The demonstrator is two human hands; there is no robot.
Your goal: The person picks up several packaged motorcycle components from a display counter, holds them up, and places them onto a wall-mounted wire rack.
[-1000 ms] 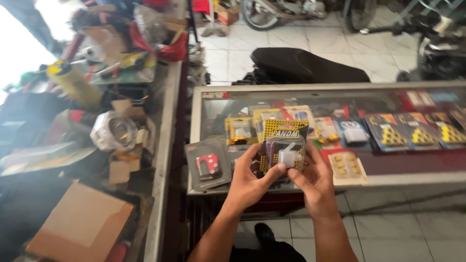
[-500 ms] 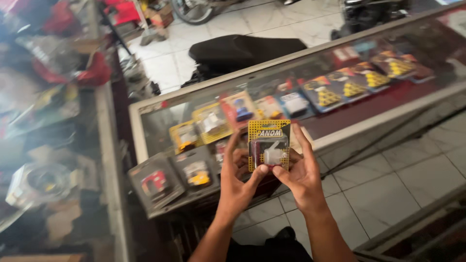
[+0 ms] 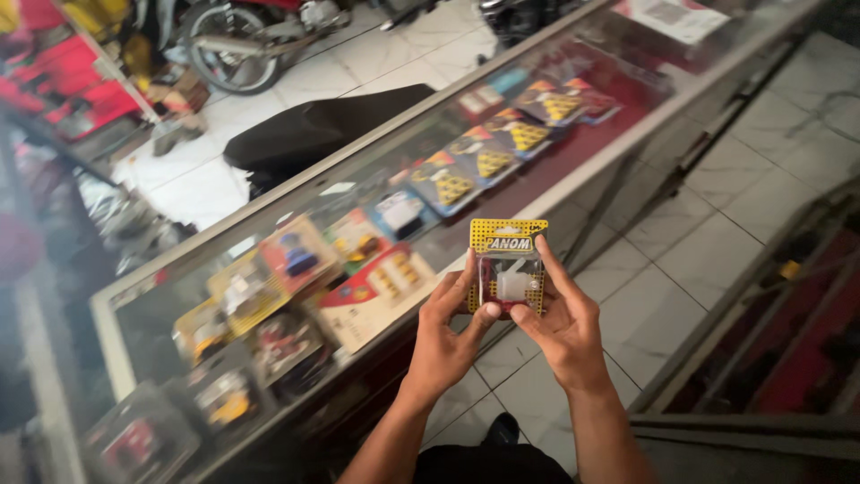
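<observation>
I hold a small blister pack (image 3: 508, 265) upright in front of me: a yellow perforated-pattern card with a clear bubble over a small white part on a red backing. My left hand (image 3: 450, 336) grips its lower left edge with thumb and fingers. My right hand (image 3: 561, 330) grips its lower right side, index finger up along the edge. Both hands hover just beyond the near edge of a glass display counter (image 3: 555, 184).
Under the counter glass lie several packaged parts in yellow, red and blue cards (image 3: 448, 184). A black motorcycle seat (image 3: 313, 130) lies on the white tiled floor behind it, near a motorcycle wheel (image 3: 224, 45). Another glass case (image 3: 770, 341) stands at my right.
The view has swung right and tilted, so the cluttered left bench has left the frame. The pack stays held in both hands, now over the aisle floor instead of the counter.
</observation>
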